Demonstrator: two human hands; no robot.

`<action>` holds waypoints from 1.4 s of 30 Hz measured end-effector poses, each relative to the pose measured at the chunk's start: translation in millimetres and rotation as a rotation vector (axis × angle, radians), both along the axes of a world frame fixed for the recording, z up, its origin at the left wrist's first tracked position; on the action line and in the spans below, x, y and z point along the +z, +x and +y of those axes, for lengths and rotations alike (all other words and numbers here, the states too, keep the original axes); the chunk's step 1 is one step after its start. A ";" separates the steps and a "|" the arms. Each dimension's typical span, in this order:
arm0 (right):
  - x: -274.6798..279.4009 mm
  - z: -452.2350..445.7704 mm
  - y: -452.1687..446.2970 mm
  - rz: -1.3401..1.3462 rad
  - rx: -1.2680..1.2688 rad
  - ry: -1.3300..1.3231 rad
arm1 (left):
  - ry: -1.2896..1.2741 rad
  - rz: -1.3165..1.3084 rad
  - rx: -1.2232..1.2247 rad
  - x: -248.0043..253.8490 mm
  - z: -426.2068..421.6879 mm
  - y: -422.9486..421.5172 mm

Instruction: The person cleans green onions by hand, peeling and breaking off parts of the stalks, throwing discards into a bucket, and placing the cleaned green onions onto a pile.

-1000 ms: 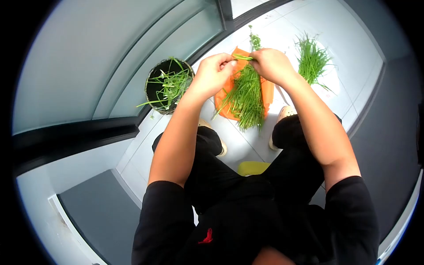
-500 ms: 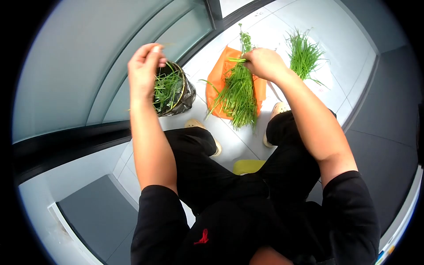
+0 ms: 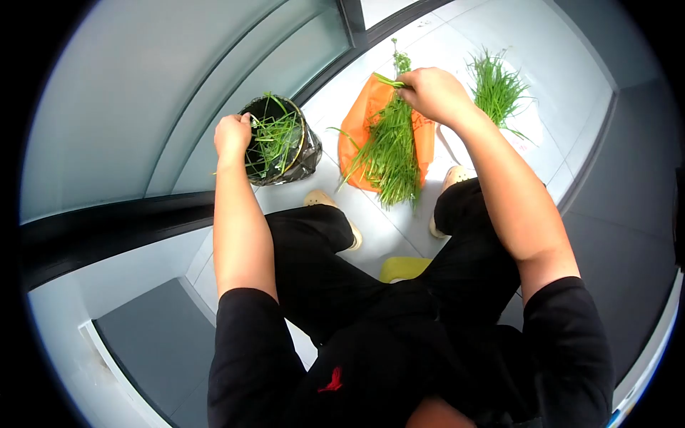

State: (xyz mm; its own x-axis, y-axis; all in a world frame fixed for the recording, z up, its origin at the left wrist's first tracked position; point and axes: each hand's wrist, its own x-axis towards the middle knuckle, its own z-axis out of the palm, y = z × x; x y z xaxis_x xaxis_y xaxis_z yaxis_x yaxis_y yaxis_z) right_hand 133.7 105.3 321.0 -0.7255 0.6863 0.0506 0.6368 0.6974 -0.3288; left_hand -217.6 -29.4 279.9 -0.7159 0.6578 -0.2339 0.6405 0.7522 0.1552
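Note:
My right hand (image 3: 435, 94) is closed around the ends of a few garlic chives (image 3: 387, 80), held above the orange bag (image 3: 355, 114). Beneath it, a heap of long green garlic chives (image 3: 394, 153) lies on that bag, with leafy flowering tips at its far end. At the near-left rim of a bin (image 3: 312, 153) lined with a black plastic bag, my left hand (image 3: 233, 135) has its fingers pressed together; whatever they pinch is too small to make out. Loose green scraps (image 3: 275, 139) fill the bin's mouth.
A second bunch of chives (image 3: 497, 89) lies to the right on a white sheet or bag (image 3: 528, 125). Frosted glass panels (image 3: 171, 93) stand behind the bin. My two cream clogs (image 3: 319, 198) rest on the tiled floor, with a yellow-green seat (image 3: 403, 268) beneath me.
My left hand has come down from above to the bin's rim. My right hand has lifted slightly, still gripping the chives. The view has shifted a little.

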 end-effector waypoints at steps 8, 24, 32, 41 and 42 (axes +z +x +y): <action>14.0 -8.8 -2.0 0.316 0.045 0.119 | 0.857 -0.032 -0.446 19.6 29.9 71.4; 46.1 -79.8 2.8 0.459 0.325 0.284 | 0.527 -2.109 0.172 43.7 26.9 204.2; 24.9 -74.0 34.9 0.621 -0.031 -0.953 | 0.745 -1.835 -0.192 67.9 27.4 209.3; 21.3 -79.8 20.8 0.793 0.039 -1.201 | 0.791 -1.722 -0.270 64.9 34.1 229.4; 15.9 -78.4 19.7 0.812 0.052 -1.213 | 0.770 -1.754 -0.259 66.2 34.3 230.1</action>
State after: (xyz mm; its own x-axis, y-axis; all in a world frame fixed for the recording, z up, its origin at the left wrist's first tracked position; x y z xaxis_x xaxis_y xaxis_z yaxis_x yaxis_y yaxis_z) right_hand 153.4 26.9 336.8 -0.8047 0.5795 -0.1289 -0.0232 -0.2476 -0.9686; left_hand 12.5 4.8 346.2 0.0757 0.9892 -0.1252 -0.5062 0.1463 0.8499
